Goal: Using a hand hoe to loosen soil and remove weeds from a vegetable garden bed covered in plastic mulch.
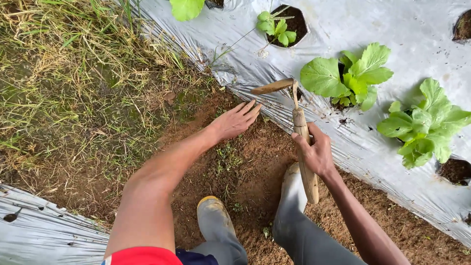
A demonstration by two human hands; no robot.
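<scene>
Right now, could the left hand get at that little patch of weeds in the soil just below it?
Probably yes: the left hand is empty and flat on bare soil, and the weed patch sits uncovered just beside its wrist.

I see a small hand hoe (299, 132) with a pale, worn wooden handle standing nearly upright over the bare brown soil (255, 162) of the furrow, tilted a little toward the near side. My right hand (316, 154) wraps it around the middle. Its narrow, mud-brown blade (271, 87) juts off to the left at the top, right at the edge of the silver plastic mulch (373, 152), its tip hanging just beyond my left hand's (234, 121) fingertips.
</scene>
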